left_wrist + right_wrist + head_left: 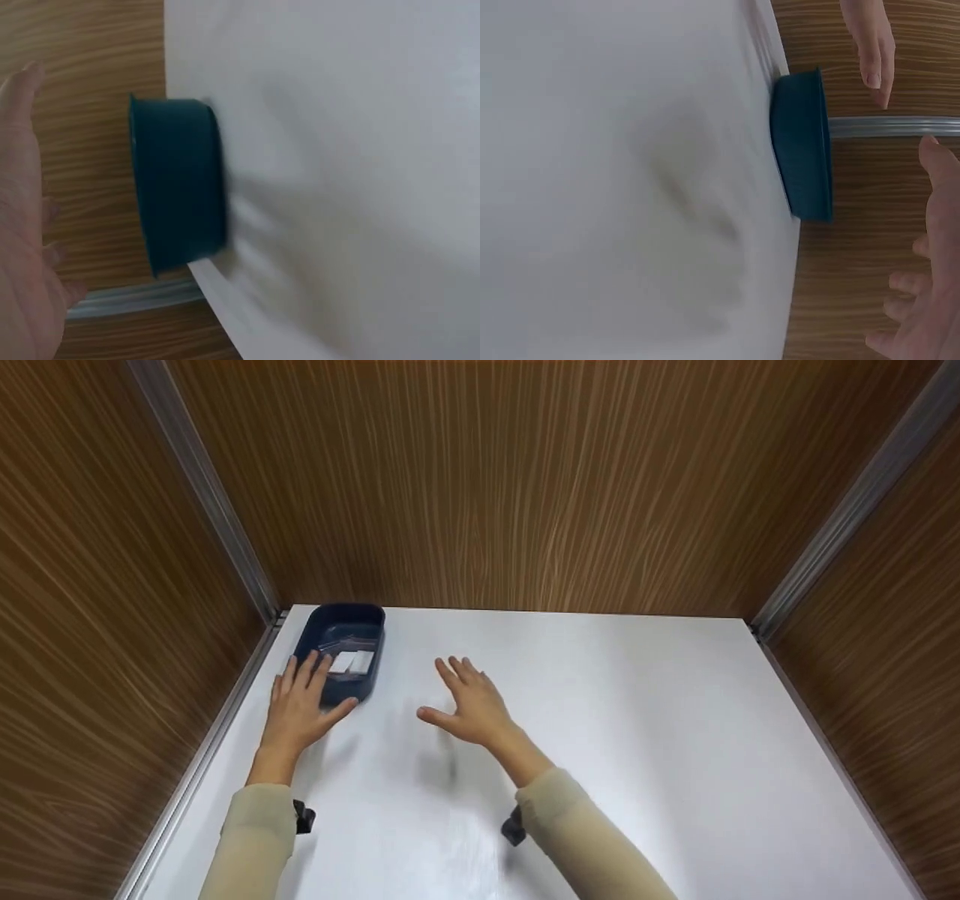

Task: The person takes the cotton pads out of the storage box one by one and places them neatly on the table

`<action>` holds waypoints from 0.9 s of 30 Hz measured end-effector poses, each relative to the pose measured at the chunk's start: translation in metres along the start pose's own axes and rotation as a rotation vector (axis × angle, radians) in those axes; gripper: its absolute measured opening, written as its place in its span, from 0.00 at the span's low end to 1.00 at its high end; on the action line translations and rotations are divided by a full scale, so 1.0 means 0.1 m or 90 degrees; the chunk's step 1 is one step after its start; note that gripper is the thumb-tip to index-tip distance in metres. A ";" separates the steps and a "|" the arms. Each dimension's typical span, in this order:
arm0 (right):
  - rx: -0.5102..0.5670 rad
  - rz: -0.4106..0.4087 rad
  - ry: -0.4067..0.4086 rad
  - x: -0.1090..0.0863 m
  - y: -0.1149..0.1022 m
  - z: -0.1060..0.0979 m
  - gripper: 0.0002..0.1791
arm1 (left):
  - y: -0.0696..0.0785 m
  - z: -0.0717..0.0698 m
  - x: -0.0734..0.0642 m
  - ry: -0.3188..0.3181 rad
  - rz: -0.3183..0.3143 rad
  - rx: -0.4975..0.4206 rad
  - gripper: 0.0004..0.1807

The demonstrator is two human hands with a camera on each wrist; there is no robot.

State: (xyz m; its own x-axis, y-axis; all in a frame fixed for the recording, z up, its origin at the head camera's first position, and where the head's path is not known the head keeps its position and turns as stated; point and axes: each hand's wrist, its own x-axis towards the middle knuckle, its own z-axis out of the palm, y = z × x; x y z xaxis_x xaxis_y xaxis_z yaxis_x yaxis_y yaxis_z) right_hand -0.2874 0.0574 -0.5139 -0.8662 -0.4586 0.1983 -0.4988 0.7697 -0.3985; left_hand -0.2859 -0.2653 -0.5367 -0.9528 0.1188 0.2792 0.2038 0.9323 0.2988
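Observation:
A dark blue-teal plastic bin with rounded corners stands at the far left corner of the white table. Inside it lie clear plastic packets with white labels. My left hand hovers with fingers spread, overlapping the bin's near left side in the head view. In the left wrist view the same bin shows beyond the hand, apart from the fingers. My right hand is held above the table to the right of the bin, fingers extended and nothing in it.
The white tabletop is enclosed by wood-grain panels at the back, left and right. Grey metal rails run along the corners and the table's side edges. Shadows of both hands fall on the table.

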 end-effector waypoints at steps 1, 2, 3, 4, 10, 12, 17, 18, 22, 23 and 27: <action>0.007 0.004 -0.002 0.03 -0.04 0.04 0.52 | -0.04 0.01 0.00 0.005 0.001 -0.001 0.53; 0.014 0.007 -0.007 0.06 -0.08 0.08 0.52 | -0.08 0.01 -0.01 0.011 0.003 -0.001 0.53; 0.018 0.009 -0.011 0.09 -0.12 0.13 0.52 | -0.11 0.02 -0.02 0.016 0.003 0.000 0.53; 0.018 0.012 -0.018 0.11 -0.16 0.17 0.52 | -0.15 0.03 -0.03 0.021 0.004 0.003 0.54; -0.010 0.021 -0.068 0.28 -0.44 0.40 0.51 | -0.40 0.03 -0.11 0.033 -0.021 0.008 0.56; -0.027 0.020 -0.088 0.33 -0.52 0.46 0.50 | -0.46 0.02 -0.12 0.018 -0.041 0.001 0.57; -0.090 -0.017 -0.121 0.47 -0.71 0.58 0.50 | -0.57 -0.04 -0.13 -0.037 -0.109 -0.024 0.60; -0.108 -0.027 -0.125 0.49 -0.74 0.60 0.50 | -0.59 -0.05 -0.14 -0.049 -0.120 -0.028 0.60; -0.148 -0.050 -0.151 0.53 -0.82 0.71 0.50 | -0.62 -0.08 -0.18 -0.088 -0.152 -0.032 0.61; -0.152 -0.054 -0.160 0.53 -0.83 0.73 0.50 | -0.62 -0.08 -0.19 -0.096 -0.155 -0.033 0.61; -0.130 -0.060 -0.192 0.50 -0.83 0.79 0.47 | -0.60 -0.06 -0.20 -0.108 -0.159 -0.031 0.60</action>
State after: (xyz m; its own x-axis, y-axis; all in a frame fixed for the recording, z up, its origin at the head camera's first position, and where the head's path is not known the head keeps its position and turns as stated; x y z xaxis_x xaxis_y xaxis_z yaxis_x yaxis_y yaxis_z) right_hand -0.2870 -0.0646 -0.5414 -0.7835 -0.6185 -0.0596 -0.5981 0.7766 -0.1979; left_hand -0.2777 -0.3257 -0.5546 -0.9980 -0.0530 0.0355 -0.0354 0.9226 0.3842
